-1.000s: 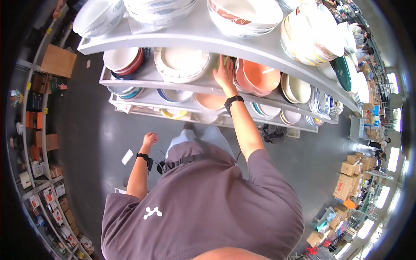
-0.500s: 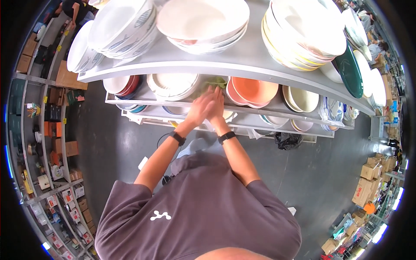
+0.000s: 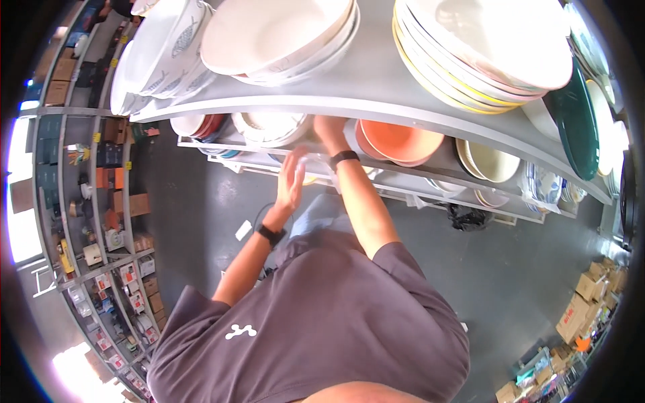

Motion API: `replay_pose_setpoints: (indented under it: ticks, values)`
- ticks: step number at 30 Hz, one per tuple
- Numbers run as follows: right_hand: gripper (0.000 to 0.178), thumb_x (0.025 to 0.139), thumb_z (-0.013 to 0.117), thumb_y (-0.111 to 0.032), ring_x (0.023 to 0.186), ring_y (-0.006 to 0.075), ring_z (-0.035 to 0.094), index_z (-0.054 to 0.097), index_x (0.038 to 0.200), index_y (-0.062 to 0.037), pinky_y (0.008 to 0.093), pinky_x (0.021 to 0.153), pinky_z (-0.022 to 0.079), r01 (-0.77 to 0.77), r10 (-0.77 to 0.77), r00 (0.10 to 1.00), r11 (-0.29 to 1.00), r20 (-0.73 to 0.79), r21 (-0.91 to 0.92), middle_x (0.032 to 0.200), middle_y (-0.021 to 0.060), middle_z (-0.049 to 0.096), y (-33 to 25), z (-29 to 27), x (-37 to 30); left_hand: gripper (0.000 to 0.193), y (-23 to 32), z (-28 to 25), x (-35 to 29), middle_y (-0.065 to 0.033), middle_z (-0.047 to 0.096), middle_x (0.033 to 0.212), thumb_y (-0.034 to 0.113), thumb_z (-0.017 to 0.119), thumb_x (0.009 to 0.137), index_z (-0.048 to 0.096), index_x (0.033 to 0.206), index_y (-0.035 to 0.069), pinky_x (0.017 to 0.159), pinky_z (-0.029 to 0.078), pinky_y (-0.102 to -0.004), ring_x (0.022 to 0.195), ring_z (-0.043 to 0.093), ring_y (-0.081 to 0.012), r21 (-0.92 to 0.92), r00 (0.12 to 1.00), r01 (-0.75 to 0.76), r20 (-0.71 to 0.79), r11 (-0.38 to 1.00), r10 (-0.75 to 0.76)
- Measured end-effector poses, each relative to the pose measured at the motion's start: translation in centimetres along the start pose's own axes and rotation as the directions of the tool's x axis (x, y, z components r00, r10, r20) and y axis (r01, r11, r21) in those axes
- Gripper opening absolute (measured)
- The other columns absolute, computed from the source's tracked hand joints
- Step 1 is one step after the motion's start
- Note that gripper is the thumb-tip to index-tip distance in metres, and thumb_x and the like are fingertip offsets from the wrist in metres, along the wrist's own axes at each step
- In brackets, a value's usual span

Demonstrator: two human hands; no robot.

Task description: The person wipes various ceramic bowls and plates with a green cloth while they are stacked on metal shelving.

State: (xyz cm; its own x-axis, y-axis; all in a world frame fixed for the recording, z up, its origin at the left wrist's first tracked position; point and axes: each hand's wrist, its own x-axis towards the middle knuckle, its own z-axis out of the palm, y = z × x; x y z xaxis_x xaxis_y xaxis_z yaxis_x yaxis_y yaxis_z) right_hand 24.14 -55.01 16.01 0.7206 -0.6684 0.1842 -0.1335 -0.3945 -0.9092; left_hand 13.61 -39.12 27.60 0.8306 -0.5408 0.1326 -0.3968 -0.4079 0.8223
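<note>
Person's standing right up against a grey shelf point(image 3: 376, 87) loaded with crockery, both arms up. The left hand point(image 3: 292, 178) is raised with its fingers point(image 3: 295, 158) loose and spread, palm turned toward a clear, pale thing point(image 3: 316, 163) that sits just beside it, between the two wrists; too blurry to say what it is or whether the hand actually touches it. The right hand point(image 3: 329, 127) reaches in under the top shelf next to the stack of cream bowls point(image 3: 269, 127), with the orange bowls point(image 3: 396, 141) just on its other side. Its fingers are hidden behind the shelf edge, so I can't tell if they're closed on anything. Black watch point(image 3: 344, 158) on the right wrist, black band point(image 3: 271, 234) on the left. Big white plates point(image 3: 282, 33) up top, dark green plate point(image 3: 578, 121) off to the right.
</note>
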Motion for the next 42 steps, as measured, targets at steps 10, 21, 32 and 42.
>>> replay_pose_setpoints:
  ticks: [10,21,32,42]
  values:
    - [0.035,0.097,0.049,-0.024,0.113,0.0402,0.058,0.065,0.114,0.0023,0.0481,0.097,0.043,0.092,-0.097,0.976,0.995,0.193,0.038,0.119,0.0232,0.065,2.7,1.7,2.7,0.051,-2.3,-4.8,-7.4,-0.0114,0.069,0.101,0.043,0.038,0.105,0.065,0.113,0.001,0.087,0.046,-0.0337,0.09,0.066,-0.0183,-0.239,0.89,0.429,-0.051,0.871,-0.453]
    - [0.036,0.083,0.058,-0.012,0.125,0.0469,0.047,0.055,0.116,0.0023,0.054,0.11,0.032,0.249,-0.216,0.967,0.656,0.139,-0.713,0.128,0.0288,0.052,1.8,-2.4,-3.4,0.043,-6.5,-4.3,-4.8,-0.0083,0.068,0.089,0.038,0.043,0.104,0.064,0.113,0.002,0.084,0.046,-0.0316,0.084,0.063,-0.016,-0.398,0.939,0.339,0.082,0.853,-0.335]
    - [0.023,0.075,0.07,-0.023,0.09,0.0385,0.064,0.069,0.087,-0.0026,0.049,0.083,0.049,0.137,0.048,0.972,0.679,0.229,-0.722,0.093,0.0207,0.065,-2.5,-8.2,-7.9,0.038,-9.7,-6.4,-3.4,-0.0072,0.066,0.108,0.033,0.042,0.104,0.062,0.109,0.0,0.083,0.047,-0.0311,0.086,0.063,-0.0169,-0.534,0.905,0.401,0.356,0.744,-0.232]
    - [0.039,0.09,0.063,-0.008,0.108,0.0231,0.065,0.054,0.126,0.001,0.035,0.095,0.051,-0.459,0.217,0.886,0.544,0.41,0.703,0.12,0.0123,0.065,-16.2,-12.5,-11.6,0.045,-7.6,-10.5,-3.3,-0.0107,0.06,0.126,0.036,0.051,0.102,0.051,0.134,0.004,0.099,0.043,-0.0316,0.112,0.058,-0.0185,-0.601,0.89,0.39,0.441,0.698,-0.118]
